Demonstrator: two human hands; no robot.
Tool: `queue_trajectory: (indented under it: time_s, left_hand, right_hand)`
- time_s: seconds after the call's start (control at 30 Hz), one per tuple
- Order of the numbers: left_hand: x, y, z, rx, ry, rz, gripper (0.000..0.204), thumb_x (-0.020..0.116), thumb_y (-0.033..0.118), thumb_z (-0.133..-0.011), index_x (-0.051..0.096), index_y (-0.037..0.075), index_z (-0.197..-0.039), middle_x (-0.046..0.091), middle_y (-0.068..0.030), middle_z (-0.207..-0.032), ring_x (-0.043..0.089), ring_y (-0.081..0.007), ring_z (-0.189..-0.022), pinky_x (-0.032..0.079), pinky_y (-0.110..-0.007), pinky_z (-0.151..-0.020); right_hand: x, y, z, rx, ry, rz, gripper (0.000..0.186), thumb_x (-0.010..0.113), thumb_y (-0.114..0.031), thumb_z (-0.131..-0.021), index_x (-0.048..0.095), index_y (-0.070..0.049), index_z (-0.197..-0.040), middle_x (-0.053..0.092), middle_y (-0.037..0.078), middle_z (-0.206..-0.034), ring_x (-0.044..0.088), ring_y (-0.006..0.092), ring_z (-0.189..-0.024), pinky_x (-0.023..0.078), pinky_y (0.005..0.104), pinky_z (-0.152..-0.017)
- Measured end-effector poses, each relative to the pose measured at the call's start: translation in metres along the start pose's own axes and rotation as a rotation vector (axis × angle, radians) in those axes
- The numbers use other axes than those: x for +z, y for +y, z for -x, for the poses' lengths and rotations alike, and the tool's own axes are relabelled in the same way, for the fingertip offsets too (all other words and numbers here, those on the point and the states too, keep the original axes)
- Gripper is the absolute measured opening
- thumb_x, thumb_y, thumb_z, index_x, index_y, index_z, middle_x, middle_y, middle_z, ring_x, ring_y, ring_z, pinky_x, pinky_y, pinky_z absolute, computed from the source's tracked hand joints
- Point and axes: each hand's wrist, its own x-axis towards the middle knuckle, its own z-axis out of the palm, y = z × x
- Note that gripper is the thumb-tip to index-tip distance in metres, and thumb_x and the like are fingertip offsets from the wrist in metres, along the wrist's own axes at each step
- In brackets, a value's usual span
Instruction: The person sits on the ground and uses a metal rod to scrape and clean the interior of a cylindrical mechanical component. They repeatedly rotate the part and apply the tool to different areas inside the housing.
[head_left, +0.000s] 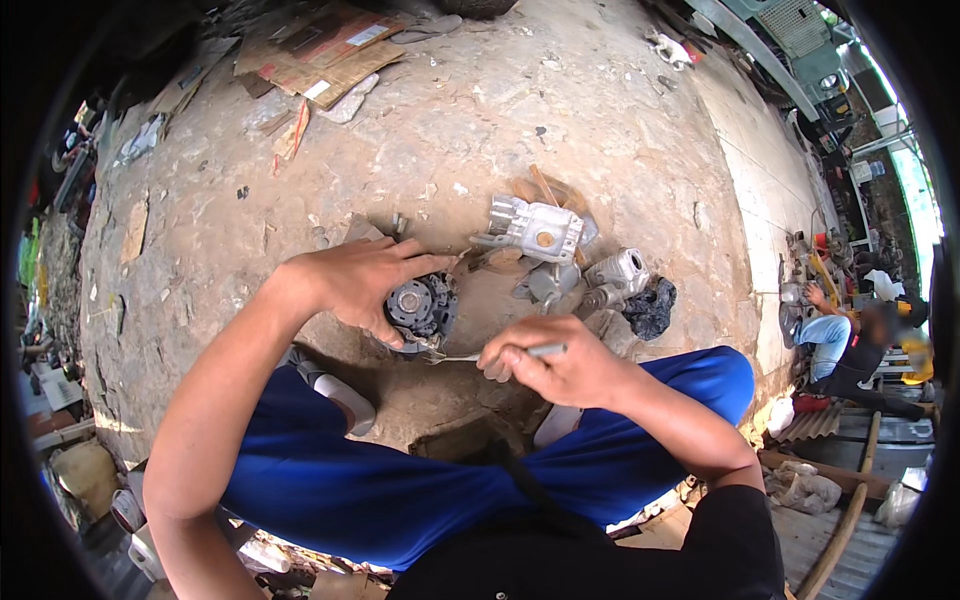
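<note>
A dark, round machine part (412, 302) with holes around a central bore lies on the ground in front of me. My left hand (365, 285) spans it from the left, fingers along its far side and thumb at its near edge, holding it. In my right hand (555, 360) is a slim grey metal rod-like tool (462, 357), gripped in a closed fist. The tool's tip points left and meets or nearly meets the part's near edge; its exact kind cannot be made out.
Beyond my right hand lie a silver metal casting (540, 230), a smaller light metal housing (617, 275) and a crumpled black plastic bag (651, 308). Flattened cardboard (320, 60) lies at the far left. Another person (850, 350) sits at the right.
</note>
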Motion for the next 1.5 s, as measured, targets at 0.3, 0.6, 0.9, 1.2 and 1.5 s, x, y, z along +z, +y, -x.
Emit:
queue_trajectory:
  time_s: [0.3,0.6,0.9,1.2,1.5]
  left_hand:
    - [0.003,0.0,-0.001,-0.003,-0.05,0.03,0.116,0.095,0.026,-0.058,0.035,0.017,-0.157,0.046,-0.0133,-0.145,0.052,-0.0379,-0.129,0.044,-0.044,-0.108]
    - [0.017,0.002,-0.005,0.119,-0.014,-0.104,0.115,0.094,0.023,-0.058,0.035,0.021,-0.157,0.048,-0.0124,-0.142,0.054,-0.0367,-0.124,0.045,-0.044,-0.107]
    - [0.007,-0.006,-0.005,0.027,0.057,0.091,0.111,0.092,0.016,-0.06,0.034,0.012,-0.154,0.047,-0.015,-0.143,0.047,-0.0384,-0.136,0.041,-0.045,-0.113]
    - [-0.002,-0.015,-0.004,0.045,0.037,0.19,0.101,0.091,0.013,-0.06,0.043,0.01,-0.149,0.05,-0.0154,-0.142,0.047,-0.0376,-0.136,0.04,-0.044,-0.115]
    - [-0.004,-0.007,-0.005,0.032,0.05,0.101,0.102,0.091,0.02,-0.061,0.043,0.01,-0.15,0.05,-0.0163,-0.141,0.05,-0.0386,-0.133,0.043,-0.044,-0.112]
  right_hand:
    - [0.016,0.006,0.007,-0.023,0.153,0.019,0.018,0.057,-0.018,-0.102,0.071,-0.006,-0.098,0.071,0.009,-0.082,0.07,0.0215,-0.074,0.055,0.0352,-0.071]
    - [0.018,0.01,0.008,-0.181,0.236,0.182,0.008,0.066,-0.011,-0.093,0.071,-0.005,-0.092,0.064,0.007,-0.069,0.066,0.0247,-0.066,0.054,0.0391,-0.065]
    - [0.019,0.001,0.007,-0.175,0.194,0.276,0.009,0.061,-0.007,-0.094,0.069,-0.003,-0.094,0.069,0.01,-0.08,0.068,0.0257,-0.071,0.056,0.0395,-0.068]
    - [0.025,0.01,0.007,-0.111,0.204,0.161,0.009,0.071,-0.011,-0.091,0.069,-0.008,-0.1,0.071,0.008,-0.082,0.072,0.0241,-0.076,0.059,0.0374,-0.07]
    - [0.038,0.0,0.01,-0.333,0.148,0.337,0.008,0.063,-0.008,-0.091,0.069,-0.005,-0.096,0.069,0.01,-0.077,0.07,0.0248,-0.071,0.058,0.0397,-0.071]
